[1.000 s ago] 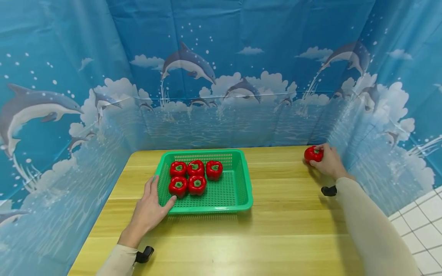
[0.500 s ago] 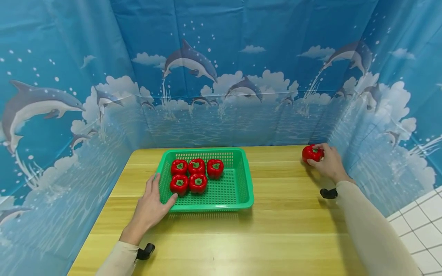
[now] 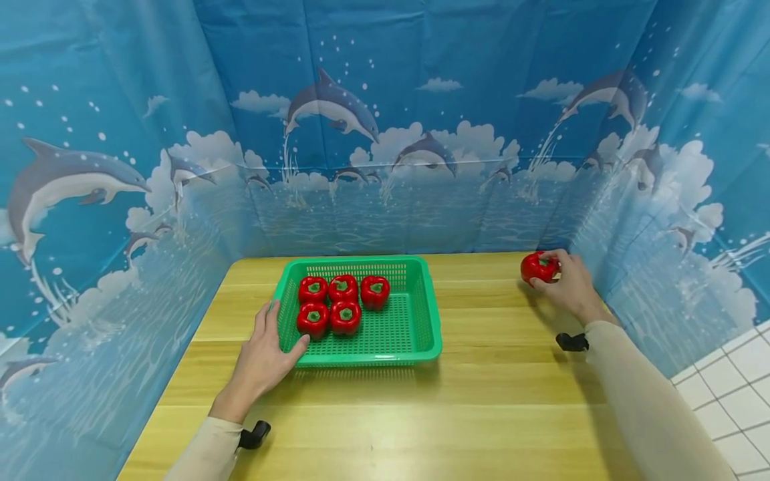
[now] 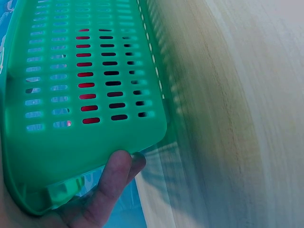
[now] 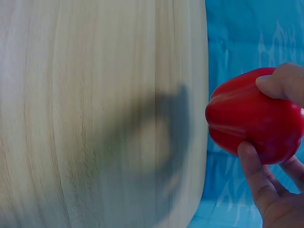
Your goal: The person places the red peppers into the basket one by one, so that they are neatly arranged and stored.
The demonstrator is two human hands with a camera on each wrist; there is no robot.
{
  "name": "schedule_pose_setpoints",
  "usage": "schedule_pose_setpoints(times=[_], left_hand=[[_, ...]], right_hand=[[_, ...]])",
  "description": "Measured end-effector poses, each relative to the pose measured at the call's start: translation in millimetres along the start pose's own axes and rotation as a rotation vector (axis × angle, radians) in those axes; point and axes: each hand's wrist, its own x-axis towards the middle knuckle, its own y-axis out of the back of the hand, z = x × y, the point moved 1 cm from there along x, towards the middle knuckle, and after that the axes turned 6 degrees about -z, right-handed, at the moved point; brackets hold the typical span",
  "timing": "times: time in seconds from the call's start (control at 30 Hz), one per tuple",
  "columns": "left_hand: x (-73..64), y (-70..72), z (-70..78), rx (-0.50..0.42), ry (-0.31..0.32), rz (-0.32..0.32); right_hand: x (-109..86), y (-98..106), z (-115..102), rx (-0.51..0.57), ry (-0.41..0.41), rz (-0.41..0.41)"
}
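In the head view a green plastic basket [image 3: 426, 314] stands on the left half of the table, with several red bell peppers [image 3: 313, 319] inside toward its left. My left hand [image 3: 265, 354] holds the basket's near left corner, the thumb over the rim. From the left wrist view, fingertips [image 4: 119, 164] press the slotted outer wall [image 4: 95, 142] from outside. At the far right my right hand [image 3: 571, 284] grips another red bell pepper [image 3: 537, 268] between thumb and fingers. The right wrist view shows this pepper [image 5: 256, 118] raised, a hand's shadow falling on the wood.
A light wooden table [image 3: 469, 401] carries everything. Blue dolphin-print curtains [image 3: 385, 214] close in its back and both sides. White tiles [image 3: 740, 407] show at the lower right.
My right hand has shifted slightly to the left with the bell pepper in its grip. The left hand stays at the basket corner. The head view has shifted a little.
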Motion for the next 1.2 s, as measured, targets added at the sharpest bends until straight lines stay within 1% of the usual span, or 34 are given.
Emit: schedule_pose_setpoints(times=[0.37,0.67,0.97,1.07,1.2], left_hand=[[-0.6,-0.3,0.2,-0.002,-0.004,-0.003],[-0.5,-0.1,-0.1,-0.007,-0.006,-0.006],[0.0,-0.3,0.1,-0.005,-0.015,0.011],[-0.1,-0.4,0.4,-0.003,-0.014,0.009],[-0.3,-0.4,0.6,-0.002,-0.008,0.003]], right_hand=[[-7.9,-4,-18,0.018,0.054,0.042],[-14.5,-3,-35,0.035,0.061,0.054],[-22.2,-3,-53,0.015,0.128,0.091],[-24.9,-2,-60,0.017,0.145,0.085],[-28.0,-3,-68,0.028,0.155,0.052]])
